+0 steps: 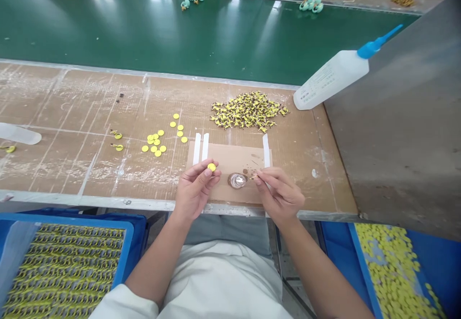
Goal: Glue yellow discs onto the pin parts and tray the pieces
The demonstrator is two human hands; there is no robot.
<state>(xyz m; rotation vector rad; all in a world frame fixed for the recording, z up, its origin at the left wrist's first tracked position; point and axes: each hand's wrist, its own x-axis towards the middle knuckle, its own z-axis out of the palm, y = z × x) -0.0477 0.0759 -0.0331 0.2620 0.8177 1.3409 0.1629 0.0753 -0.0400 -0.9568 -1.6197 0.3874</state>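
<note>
My left hand [196, 187] pinches a round yellow disc [211, 167] between thumb and fingers, its flat face turned up. In my right hand [279, 194], thumb and forefinger close on a tiny yellow figure [253, 177], mostly hidden by the fingertips. Between the hands, a small clear puddle of liquid [237, 180] sits on a cardboard sheet [230, 153] held down by white tape strips. Behind that sheet lies a heap of small yellow-and-dark figures [248, 110]. Loose yellow discs [154, 149] are scattered to the left, with a few figures on discs [118, 147] farther left.
A white bottle with a blue nozzle [331, 79] leans by a metal panel [403, 117] at right. Another bottle [19, 133] lies far left. A green conveyor belt [144, 30] runs behind. Blue trays hold finished-looking rows [68, 266] and yellow discs [391, 266] below.
</note>
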